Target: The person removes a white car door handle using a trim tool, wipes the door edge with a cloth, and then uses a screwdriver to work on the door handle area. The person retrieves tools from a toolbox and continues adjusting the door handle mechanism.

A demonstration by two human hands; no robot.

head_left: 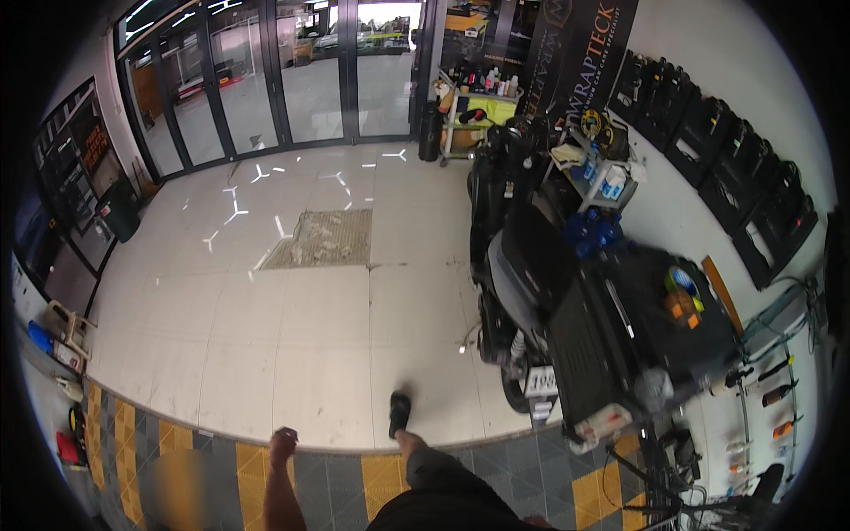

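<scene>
Holding bottles (496, 83): cart (450, 124), floor's (310, 354) far right corner. Bearing tape roll (681, 280): motorcycle's (522, 274) rear box (645, 319). Left hand (283, 441), over floor's near edge by matting (345, 485); right hand (537, 521), barely showing; grips unclear. Far edge: glass doors (252, 97).
</scene>
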